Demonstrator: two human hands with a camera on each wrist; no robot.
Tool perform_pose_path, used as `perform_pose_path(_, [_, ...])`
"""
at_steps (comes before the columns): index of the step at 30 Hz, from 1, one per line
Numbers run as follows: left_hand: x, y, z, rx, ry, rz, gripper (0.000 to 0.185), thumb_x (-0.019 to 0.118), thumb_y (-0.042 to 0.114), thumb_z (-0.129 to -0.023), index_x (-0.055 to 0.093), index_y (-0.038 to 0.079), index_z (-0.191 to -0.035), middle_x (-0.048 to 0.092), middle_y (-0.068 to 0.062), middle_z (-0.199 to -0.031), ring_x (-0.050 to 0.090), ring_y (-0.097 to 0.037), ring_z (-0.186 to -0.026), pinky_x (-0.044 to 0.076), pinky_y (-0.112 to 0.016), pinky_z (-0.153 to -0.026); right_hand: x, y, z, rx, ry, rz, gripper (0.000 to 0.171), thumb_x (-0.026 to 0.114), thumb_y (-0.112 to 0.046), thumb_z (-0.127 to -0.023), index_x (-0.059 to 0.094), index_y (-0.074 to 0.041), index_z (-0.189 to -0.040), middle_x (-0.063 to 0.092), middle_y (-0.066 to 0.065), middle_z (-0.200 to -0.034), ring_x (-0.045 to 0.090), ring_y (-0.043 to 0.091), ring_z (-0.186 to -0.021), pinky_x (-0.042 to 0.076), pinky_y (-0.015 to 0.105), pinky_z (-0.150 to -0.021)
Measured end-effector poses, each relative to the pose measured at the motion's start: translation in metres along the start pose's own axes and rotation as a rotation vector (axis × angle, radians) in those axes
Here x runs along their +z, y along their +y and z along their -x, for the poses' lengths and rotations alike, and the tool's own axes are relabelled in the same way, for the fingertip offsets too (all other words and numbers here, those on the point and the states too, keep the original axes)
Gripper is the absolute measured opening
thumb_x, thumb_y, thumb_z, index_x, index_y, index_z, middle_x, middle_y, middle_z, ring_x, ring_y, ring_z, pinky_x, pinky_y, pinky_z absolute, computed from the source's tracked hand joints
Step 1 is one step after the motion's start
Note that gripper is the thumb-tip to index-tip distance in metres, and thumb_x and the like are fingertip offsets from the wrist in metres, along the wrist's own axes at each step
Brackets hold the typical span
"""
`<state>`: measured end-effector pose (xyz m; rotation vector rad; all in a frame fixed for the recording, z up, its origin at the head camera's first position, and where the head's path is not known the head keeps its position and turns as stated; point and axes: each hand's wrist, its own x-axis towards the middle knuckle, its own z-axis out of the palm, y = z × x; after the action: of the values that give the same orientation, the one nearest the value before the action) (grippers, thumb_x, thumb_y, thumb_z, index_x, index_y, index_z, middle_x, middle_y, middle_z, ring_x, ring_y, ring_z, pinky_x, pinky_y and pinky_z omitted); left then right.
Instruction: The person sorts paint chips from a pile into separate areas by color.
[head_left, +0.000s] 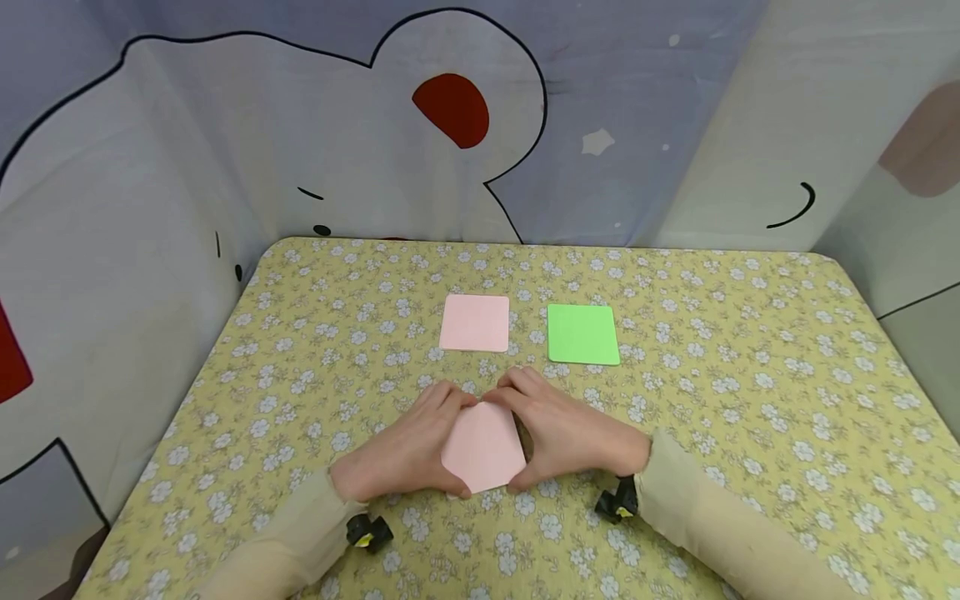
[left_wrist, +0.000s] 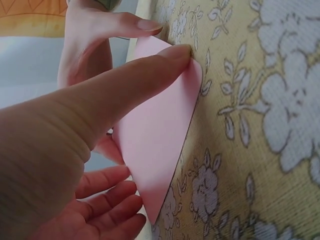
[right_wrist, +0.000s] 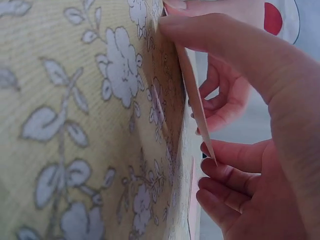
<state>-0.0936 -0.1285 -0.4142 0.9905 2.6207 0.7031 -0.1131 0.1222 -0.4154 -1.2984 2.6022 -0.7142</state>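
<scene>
A pink square sheet of paper [head_left: 483,450] lies between both hands near the middle front of the table. My left hand [head_left: 420,442] holds its left side, thumb [left_wrist: 170,55] on the near part and fingertips [left_wrist: 131,200] at the far edge. On the other side my right hand [head_left: 573,433] holds the sheet, its thumb at the near corner and its fingers at the far edge. In the right wrist view the sheet [right_wrist: 192,85] is tilted, with its right side raised off the cloth and a shadow beneath.
Farther back, a second pink square [head_left: 475,322] lies flat, with a green square [head_left: 582,334] to its right. A yellow floral cloth [head_left: 750,433] covers the table. Printed curtains [head_left: 615,100] hang behind it and at its sides.
</scene>
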Motion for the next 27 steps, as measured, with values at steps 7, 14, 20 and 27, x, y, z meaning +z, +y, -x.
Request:
perform_pose_path(7, [-0.004,0.000,-0.003,-0.003,0.019,0.010,0.100,0.096,0.047,-0.065,0.047,0.005,-0.141,0.045,-0.005,-0.128,0.045,-0.017,-0.109,0.050,-0.036,-0.092,-0.003,0.002,0.002,0.022,0.024,-0.020,0.098,0.095,-0.048,-0.061,0.055,-0.009,-0.142,0.044,-0.003,-0.130,0.040,0.012,-0.114,0.049,0.030,-0.093])
perform_pose_path(14, [-0.009,-0.001,-0.011,0.011,0.052,-0.044,0.102,0.096,0.050,-0.063,0.047,0.005,-0.141,0.046,-0.005,-0.128,0.043,-0.017,-0.111,0.048,-0.034,-0.093,-0.009,0.006,0.003,0.046,0.060,-0.035,0.099,0.093,-0.048,-0.064,0.052,-0.008,-0.144,0.041,-0.003,-0.134,0.040,0.012,-0.117,0.048,0.031,-0.095])
perform_pose_path(20, [-0.012,-0.006,-0.020,0.037,0.092,-0.084,0.107,0.096,0.053,-0.061,0.046,0.003,-0.141,0.044,-0.009,-0.130,0.043,-0.021,-0.113,0.047,-0.036,-0.097,-0.016,0.013,0.002,0.070,0.109,-0.027,0.101,0.094,-0.049,-0.064,0.051,-0.005,-0.144,0.043,0.001,-0.134,0.042,0.015,-0.116,0.049,0.035,-0.093])
perform_pose_path(27, [-0.015,-0.012,-0.032,0.028,0.116,-0.090,0.107,0.097,0.050,-0.063,0.044,0.001,-0.143,0.043,-0.009,-0.134,0.042,-0.022,-0.117,0.045,-0.037,-0.102,-0.021,0.023,0.000,0.115,0.145,-0.033,0.103,0.094,-0.049,-0.064,0.050,-0.004,-0.146,0.044,0.004,-0.134,0.040,0.018,-0.119,0.048,0.038,-0.095])
